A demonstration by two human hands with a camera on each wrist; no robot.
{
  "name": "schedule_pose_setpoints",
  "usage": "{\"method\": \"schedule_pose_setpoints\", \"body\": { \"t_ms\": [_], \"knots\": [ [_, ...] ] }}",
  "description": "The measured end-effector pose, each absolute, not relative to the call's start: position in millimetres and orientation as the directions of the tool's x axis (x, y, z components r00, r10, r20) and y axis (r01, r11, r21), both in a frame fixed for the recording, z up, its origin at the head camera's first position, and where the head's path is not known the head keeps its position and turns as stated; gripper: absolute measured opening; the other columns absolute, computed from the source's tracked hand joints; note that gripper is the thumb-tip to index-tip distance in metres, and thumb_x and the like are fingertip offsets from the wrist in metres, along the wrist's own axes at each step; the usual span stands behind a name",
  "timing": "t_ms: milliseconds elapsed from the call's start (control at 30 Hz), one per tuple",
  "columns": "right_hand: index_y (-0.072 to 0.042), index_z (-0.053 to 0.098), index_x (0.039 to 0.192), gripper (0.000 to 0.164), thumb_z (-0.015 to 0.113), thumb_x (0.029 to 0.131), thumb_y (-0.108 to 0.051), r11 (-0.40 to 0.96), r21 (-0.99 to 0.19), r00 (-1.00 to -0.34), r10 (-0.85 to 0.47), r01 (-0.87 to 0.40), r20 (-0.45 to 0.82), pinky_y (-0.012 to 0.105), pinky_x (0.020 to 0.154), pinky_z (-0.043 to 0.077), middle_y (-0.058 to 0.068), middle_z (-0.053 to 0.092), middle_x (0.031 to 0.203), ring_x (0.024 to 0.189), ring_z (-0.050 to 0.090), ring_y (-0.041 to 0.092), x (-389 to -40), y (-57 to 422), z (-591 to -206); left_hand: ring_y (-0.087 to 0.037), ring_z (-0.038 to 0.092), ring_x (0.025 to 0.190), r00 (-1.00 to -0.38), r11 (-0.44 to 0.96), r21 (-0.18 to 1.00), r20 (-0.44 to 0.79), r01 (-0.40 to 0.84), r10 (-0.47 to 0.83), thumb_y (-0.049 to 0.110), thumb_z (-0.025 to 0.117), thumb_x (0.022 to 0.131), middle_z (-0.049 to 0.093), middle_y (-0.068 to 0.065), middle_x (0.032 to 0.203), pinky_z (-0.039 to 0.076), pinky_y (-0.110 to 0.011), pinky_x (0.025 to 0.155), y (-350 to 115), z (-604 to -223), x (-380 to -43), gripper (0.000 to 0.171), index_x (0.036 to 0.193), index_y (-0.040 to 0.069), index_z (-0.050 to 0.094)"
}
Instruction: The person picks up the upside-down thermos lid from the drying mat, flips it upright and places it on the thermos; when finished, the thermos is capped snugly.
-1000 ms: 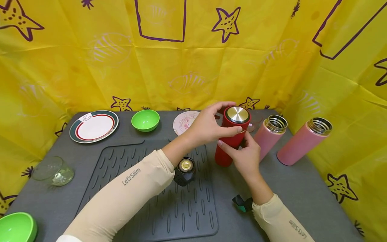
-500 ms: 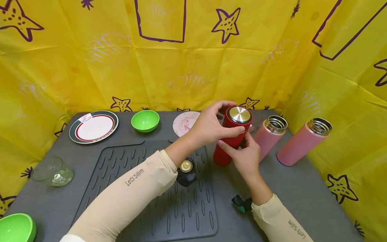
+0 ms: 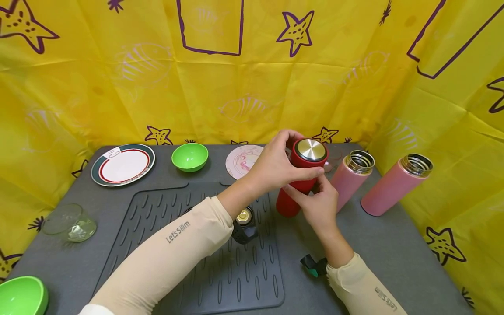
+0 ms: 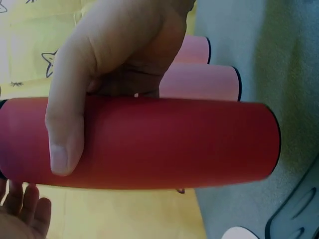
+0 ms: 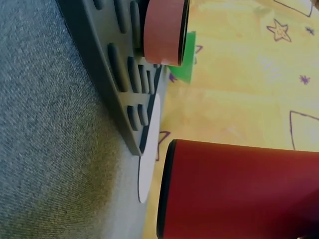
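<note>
The red bottle (image 4: 174, 144) in the right hand (image 3: 320, 201) looks smooth and matt, its cap (image 3: 311, 149) topped with shiny metal. Right of that hand, pink bottles (image 3: 395, 188) look matt (their necks (image 3: 356, 165) are glossy metal); left of it, the mat (image 3: 248, 271) looks rubbery.

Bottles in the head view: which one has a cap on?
The red bottle: a metal-faced cap covers its top, while the middle pink bottle and the rightmost pink bottle have open mouths.

"Let's Slim" on both sleeves (image 3: 165, 258)
</note>
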State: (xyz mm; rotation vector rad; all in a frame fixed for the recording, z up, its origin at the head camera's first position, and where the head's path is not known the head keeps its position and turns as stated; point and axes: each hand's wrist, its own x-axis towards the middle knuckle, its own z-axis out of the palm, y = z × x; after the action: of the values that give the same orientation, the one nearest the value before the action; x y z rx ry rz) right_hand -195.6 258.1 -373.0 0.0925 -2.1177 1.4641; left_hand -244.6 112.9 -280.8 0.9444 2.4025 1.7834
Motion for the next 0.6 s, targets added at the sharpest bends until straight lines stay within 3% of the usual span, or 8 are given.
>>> {"method": "schedule_pose_setpoints", "body": {
  "t_ms": [133,333,467,600],
  "knots": [
    [-0.014,0.069,0.112,0.045,0.088,0.073,-0.024,0.356,-0.873,-0.864,0.255,-0.334,0.435,0.031,0.072,0.053,-0.002,0.07,0.097,0.086,0.063,0.015,-194.2,259.5,-374.2,-0.016,0.055,0.099,-0.791,0.162,0.868,0.331,0.469,0.514,0.03,0.082,0.077,0.06,0.005,0.113,0.053,-0.028,0.076,108.2,-281.3,-246.7,0.064,0.132,0.016,0.054],
    [-0.011,0.068,0.111,0.043,0.088,0.074,-0.021,0.358,-0.874,-0.862,0.263,-0.329,0.433,0.027,0.069,0.051,0.0,0.069,0.096,0.082,0.061,0.016,-192.6,260.9,-374.8,-0.018,0.053,0.106,-0.765,0.117,0.878,0.331,0.465,0.553,0.028,0.082,0.077,0.056,0.003,0.121,0.052,-0.029,0.081,108.5,-282.5,-247.1,0.074,0.14,0.016,0.044],
    [-0.009,0.069,0.11,0.045,0.089,0.071,-0.017,0.391,-0.855,-0.846,0.268,-0.341,0.46,0.028,0.066,0.051,0.004,0.069,0.096,0.078,0.06,0.017,-192.9,260.6,-374.5,-0.015,0.051,0.107,-0.795,0.115,0.883,0.345,0.455,0.498,0.033,0.088,0.072,0.049,-0.001,0.121,0.051,-0.026,0.084,113.3,-282.3,-243.6,0.08,0.131,0.013,0.038],
    [-0.011,0.069,0.113,0.046,0.089,0.071,-0.02,0.391,-0.857,-0.85,0.268,-0.335,0.454,0.03,0.069,0.053,0.002,0.071,0.097,0.081,0.062,0.015,-192.9,260.5,-375.0,-0.015,0.053,0.101,-0.828,0.153,0.888,0.327,0.435,0.455,0.036,0.088,0.072,0.05,-0.001,0.115,0.052,-0.026,0.079,114.1,-282.1,-240.9,0.073,0.122,0.013,0.041]
  ]
}}
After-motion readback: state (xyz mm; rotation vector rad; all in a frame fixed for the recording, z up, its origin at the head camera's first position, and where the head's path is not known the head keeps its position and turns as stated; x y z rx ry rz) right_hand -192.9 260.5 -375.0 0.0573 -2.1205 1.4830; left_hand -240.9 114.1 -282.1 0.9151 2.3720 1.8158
